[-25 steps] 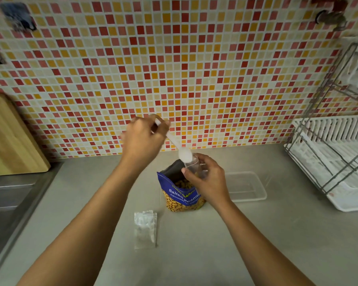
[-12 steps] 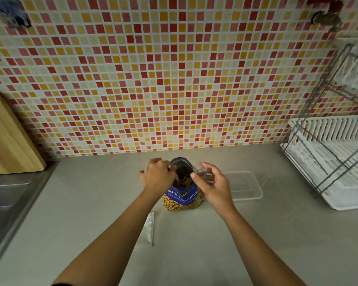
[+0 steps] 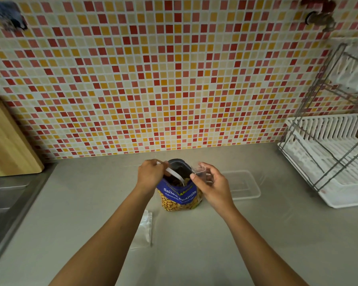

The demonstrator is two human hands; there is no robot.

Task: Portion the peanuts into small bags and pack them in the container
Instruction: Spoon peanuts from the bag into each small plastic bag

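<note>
We note the left hand [image 3: 151,174] gripping a white spoon [image 3: 174,175], its bowl dipped into the open mouth of the upright peanut bag [image 3: 179,196] on the grey counter [image 3: 87,203]. The right hand [image 3: 214,187] pinches a small clear bag [image 3: 201,172] at the peanut bag's right rim. A clear container [image 3: 246,185] lies just right of that hand and spare bags [image 3: 146,230] lie flat by the left forearm; we cannot tell whether the spoon carries nuts.

Dim, soft light; perhaps edge-warped.

Spoon [image 3: 173,173] now down inside peanut bag [image 3: 179,196]
</note>
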